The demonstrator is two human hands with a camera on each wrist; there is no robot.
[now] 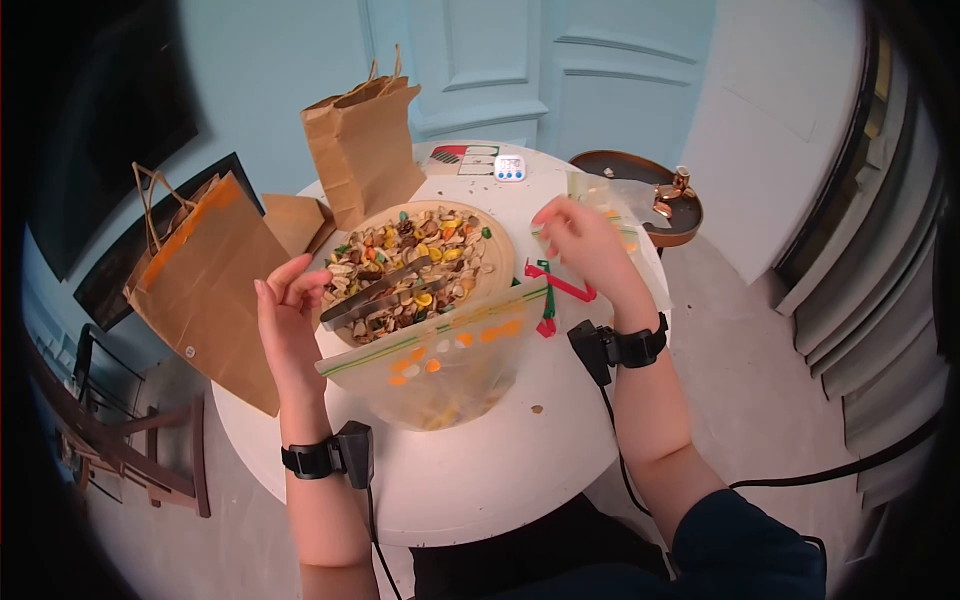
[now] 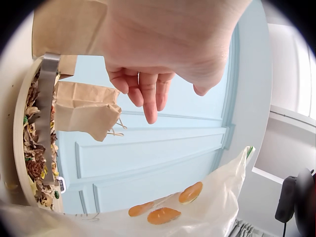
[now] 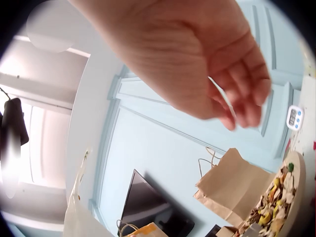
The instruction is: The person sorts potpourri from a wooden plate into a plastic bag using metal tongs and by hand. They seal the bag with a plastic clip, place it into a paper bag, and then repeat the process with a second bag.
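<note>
My left hand (image 1: 288,325) is raised at the left of a translucent zip bag (image 1: 455,375) with orange spots, fingers loosely bent and holding nothing. The bag stands upright near the table's middle with some pale content at its bottom. Over the table's right side hovers my right hand (image 1: 595,250), fingers relaxed and empty in the right wrist view (image 3: 232,84). Behind the bag, a round wooden tray (image 1: 505,235) bears a heap of potpourri (image 1: 440,235) in brown, yellow and green. Metal tongs (image 1: 380,293) lie across that heap.
Red and green plastic strips (image 1: 570,287) lie below my right hand. Brown paper bags (image 1: 355,150) stand behind and left of the tray. A white timer (image 1: 510,168) sits at the back. Another zip bag (image 1: 625,195) lies right, near a dark side tray (image 1: 690,215).
</note>
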